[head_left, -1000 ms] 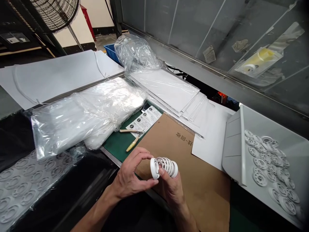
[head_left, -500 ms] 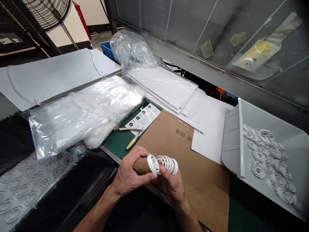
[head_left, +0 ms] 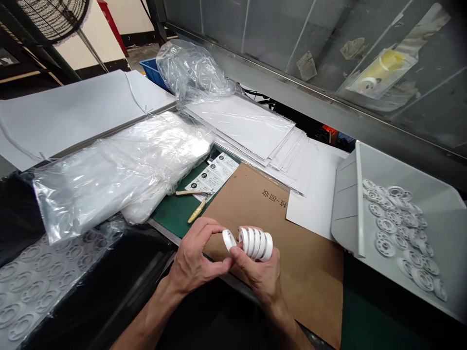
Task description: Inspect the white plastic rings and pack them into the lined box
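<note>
Looks partway along, at a guess. Got a row of white rings (head_left: 256, 244) lined up face to face over the near left part of the brown cardboard sheet (head_left: 306, 262), plus a single ring (head_left: 228, 239) tilted just off the row's left end, not in line with it. Can't say how much is left overall, but can see plenty of loose rings (head_left: 386, 225) in the grey bin (head_left: 343, 209), right of the cardboard, and more under clear plastic, well off to its left.

As for grip: got the right hand (head_left: 266, 282) closed around the row, with thumb up front, tip right by the single ring. Got the left hand (head_left: 195, 257) about half curled, index fingertip at the ring's upper edge, thumb just below. Can't tell whether really pinching it or just steadying it.

Also worth a mention: yellow-handled snips (head_left: 197, 212) and a printed label sheet (head_left: 215, 177) on the green desk (head_left: 168, 214), just left of the cardboard, untouched by either hand.
</note>
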Demonstrator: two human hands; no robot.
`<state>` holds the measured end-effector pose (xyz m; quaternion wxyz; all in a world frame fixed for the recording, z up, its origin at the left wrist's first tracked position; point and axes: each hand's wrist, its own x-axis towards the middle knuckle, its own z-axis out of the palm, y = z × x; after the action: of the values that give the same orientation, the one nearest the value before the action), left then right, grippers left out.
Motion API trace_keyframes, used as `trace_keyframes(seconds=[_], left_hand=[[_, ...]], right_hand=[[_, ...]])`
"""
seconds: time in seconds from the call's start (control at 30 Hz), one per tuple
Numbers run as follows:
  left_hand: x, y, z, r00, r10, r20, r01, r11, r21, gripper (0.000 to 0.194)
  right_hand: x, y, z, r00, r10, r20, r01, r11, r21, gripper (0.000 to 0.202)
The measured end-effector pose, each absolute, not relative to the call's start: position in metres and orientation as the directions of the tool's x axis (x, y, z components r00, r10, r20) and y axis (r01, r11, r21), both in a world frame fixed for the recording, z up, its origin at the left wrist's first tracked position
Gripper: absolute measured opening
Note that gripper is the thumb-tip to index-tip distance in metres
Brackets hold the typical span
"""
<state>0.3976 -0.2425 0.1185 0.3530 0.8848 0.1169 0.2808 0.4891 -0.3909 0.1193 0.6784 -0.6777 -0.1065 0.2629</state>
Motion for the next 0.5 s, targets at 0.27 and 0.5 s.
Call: trace_keyframes(seconds=[0.27,0.5], left_hand=[[0.397,-0.244,0.119,0.834,0.329,0.444,-0.032,-0.773,0.633,0.035],[0.393,-0.245,0.121,0.825,0.395,0.403,-0.039,-0.672,0.739,0.041]], right_hand=[[0.494,-0.369,0.122,0.89,0.423,-0.171,-0.119,-0.147,-0.982,0.042],[0.505,-0.376,0.107,0.916,0.336,-0.218,-0.162,-0.185,-0.969,0.048]])
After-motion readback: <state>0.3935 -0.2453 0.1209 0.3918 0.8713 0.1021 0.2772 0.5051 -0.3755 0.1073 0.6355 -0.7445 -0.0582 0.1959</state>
